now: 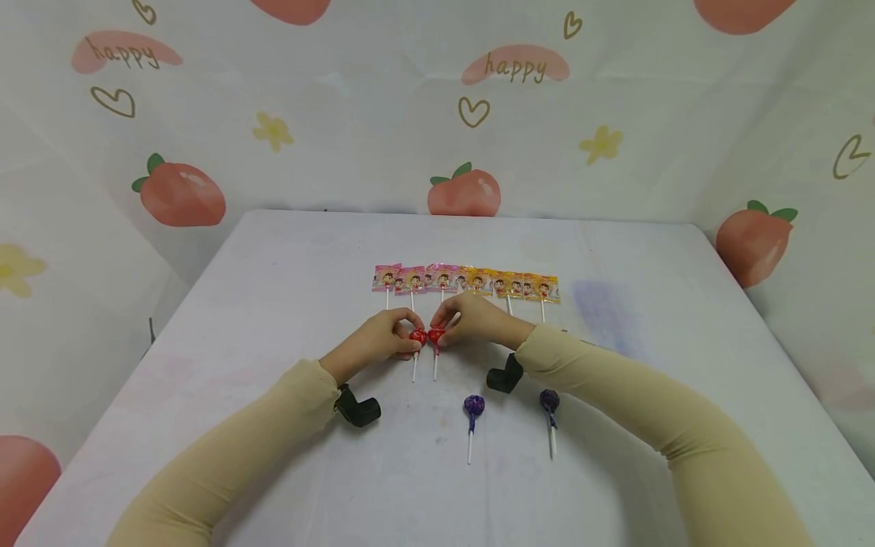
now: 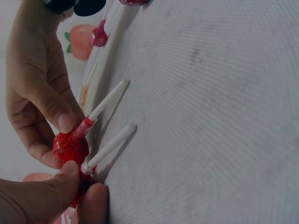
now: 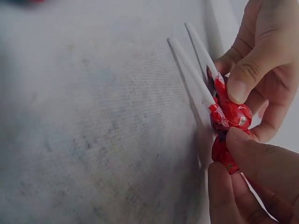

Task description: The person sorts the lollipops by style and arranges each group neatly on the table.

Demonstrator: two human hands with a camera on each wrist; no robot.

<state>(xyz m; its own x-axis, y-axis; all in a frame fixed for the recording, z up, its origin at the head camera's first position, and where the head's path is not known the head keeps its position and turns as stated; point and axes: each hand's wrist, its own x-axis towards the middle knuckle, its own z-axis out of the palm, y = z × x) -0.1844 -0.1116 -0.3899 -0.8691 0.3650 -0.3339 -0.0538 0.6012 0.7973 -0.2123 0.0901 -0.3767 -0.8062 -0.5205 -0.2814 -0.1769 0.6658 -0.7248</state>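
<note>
Red lollipops (image 1: 436, 335) are pinched, one each, by left hand (image 1: 381, 334) and right hand (image 1: 474, 317), sticks (image 1: 415, 368) facing the table's (image 1: 355, 486) near edge, perhaps for matching

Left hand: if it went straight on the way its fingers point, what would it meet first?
Probably the red lollipop in the right hand, just beside the red one the left hand pinches; whether the two already touch is hard to tell.

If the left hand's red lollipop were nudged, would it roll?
That red lollipop may roll, its end being round, but its stick would probably make it swing in an arc. The stick looks straight, so likely stiff; the crinkled wrapper may aid grip.
</note>
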